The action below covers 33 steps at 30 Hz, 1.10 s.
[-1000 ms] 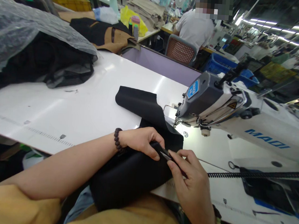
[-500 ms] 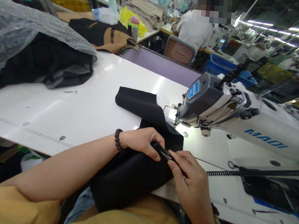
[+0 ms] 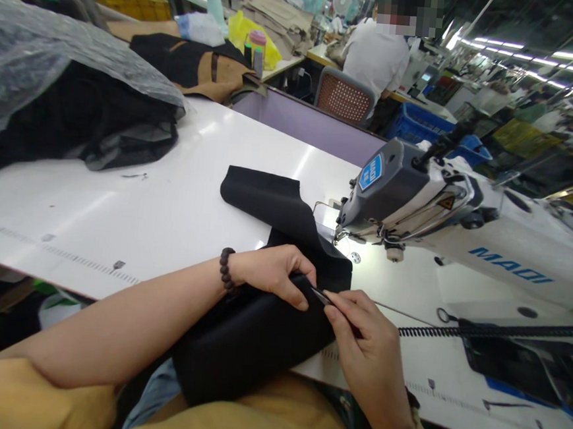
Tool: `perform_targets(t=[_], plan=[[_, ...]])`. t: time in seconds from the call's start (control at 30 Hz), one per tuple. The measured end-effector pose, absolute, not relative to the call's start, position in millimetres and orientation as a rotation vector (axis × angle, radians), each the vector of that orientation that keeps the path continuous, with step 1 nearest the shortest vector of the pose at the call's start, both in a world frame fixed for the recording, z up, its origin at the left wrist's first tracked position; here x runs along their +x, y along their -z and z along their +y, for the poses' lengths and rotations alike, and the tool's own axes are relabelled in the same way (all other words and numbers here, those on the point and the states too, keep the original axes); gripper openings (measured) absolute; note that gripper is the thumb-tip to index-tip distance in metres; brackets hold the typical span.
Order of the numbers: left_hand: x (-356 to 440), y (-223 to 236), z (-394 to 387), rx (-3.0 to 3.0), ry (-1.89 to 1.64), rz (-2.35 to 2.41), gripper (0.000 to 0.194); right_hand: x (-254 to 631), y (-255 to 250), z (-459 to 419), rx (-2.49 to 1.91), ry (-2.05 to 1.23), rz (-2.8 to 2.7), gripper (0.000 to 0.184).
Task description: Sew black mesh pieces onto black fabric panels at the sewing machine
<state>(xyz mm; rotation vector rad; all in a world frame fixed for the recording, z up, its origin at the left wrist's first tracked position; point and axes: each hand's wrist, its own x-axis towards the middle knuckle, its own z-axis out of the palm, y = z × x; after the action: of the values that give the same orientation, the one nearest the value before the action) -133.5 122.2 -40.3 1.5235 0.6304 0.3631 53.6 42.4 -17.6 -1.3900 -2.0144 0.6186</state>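
A piece of black fabric (image 3: 256, 344) drapes over my lap and the table edge, and its far end lies curled on the white tabletop near the sewing machine (image 3: 416, 205). My left hand (image 3: 276, 273) pinches a fold of this fabric between thumb and fingers. Close beside it, my right hand (image 3: 364, 330) grips small thread snips (image 3: 320, 296), whose pointed metal tip meets the fabric edge by my left thumb. The handle is mostly hidden inside my right fingers. A black coiled cord (image 3: 456, 331) runs from the right towards that hand.
Black material under clear plastic (image 3: 78, 92) is heaped at the left of the table (image 3: 175, 239). A dark flat object (image 3: 508, 357) and a small hooked tool (image 3: 507, 405) lie right. Beyond the lilac panel (image 3: 304, 120), a person in white (image 3: 375, 56) sits near a blue crate (image 3: 412, 125).
The snips have shifted slightly at the fabric edge, and their blades look closer together. My right hand has moved a little to the right; my left hand and the fabric are nearly still.
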Motion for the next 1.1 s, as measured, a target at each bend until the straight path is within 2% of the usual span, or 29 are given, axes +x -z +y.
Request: perform_targets(t=[0.27, 0.7, 1.1], plan=[[-133.1, 41.1, 121.1, 1.575, -0.372, 0.643, 0.021, 45.8, 12.8, 42.5, -1.453, -0.521, -2.085, 0.021], [-133.1, 38.9, 121.4, 1.648, -0.366, 0.686, 0.023, 47.5, 18.3, 45.0, -1.442, -0.564, -2.039, 0.019], [-137.3, 43.6, 121.5, 1.83, -0.427, 0.832, 0.04, 50.5, 19.3, 46.0, -1.473, -0.664, -2.023, 0.022]])
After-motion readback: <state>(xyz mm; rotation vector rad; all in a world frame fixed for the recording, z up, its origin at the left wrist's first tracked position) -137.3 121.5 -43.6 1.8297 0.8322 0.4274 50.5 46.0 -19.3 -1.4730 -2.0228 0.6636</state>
